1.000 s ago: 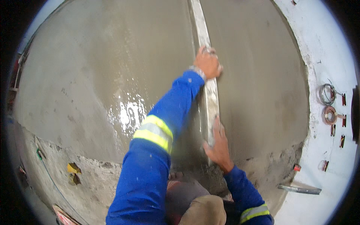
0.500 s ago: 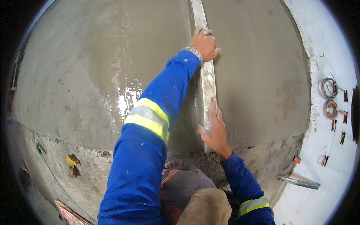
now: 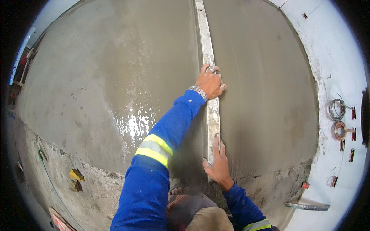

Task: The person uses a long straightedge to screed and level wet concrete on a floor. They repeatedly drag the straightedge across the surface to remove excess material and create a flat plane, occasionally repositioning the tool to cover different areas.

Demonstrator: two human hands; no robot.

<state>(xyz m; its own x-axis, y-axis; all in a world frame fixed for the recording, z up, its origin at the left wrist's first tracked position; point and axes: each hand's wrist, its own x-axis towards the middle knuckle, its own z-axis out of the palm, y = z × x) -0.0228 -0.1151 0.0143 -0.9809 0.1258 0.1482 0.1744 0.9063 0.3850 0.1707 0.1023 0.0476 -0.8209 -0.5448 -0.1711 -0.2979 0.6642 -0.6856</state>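
Note:
A long, pale, cement-smeared straightedge bar (image 3: 213, 115) runs up the middle of a wet grey cement surface (image 3: 262, 96). My left hand (image 3: 210, 82), with a metal watch at the wrist, grips the bar partway along, fingers curled over it. My right hand (image 3: 217, 165) holds its near end, thumb and fingers on either side. The cement shines wet left of the bar. Beyond my hands, at the bottom of the view, my bare toes (image 3: 178, 189) show beside my clothed knee.
A rougher cement band (image 3: 100, 184) crosses the near side, with yellowish lumps (image 3: 76, 175) and a thin cord (image 3: 58, 192). Along the right white wall (image 3: 335, 57) are wire coils (image 3: 336, 109), small wired openings (image 3: 351, 155) and a metal tool (image 3: 308, 206). A reddish board (image 3: 61, 223) lies at lower left.
Both hands and the bar shifted slightly up in the picture, then came down toward me, ending lower than a second ago. My hands stay on the bar. The view has also shifted a little.

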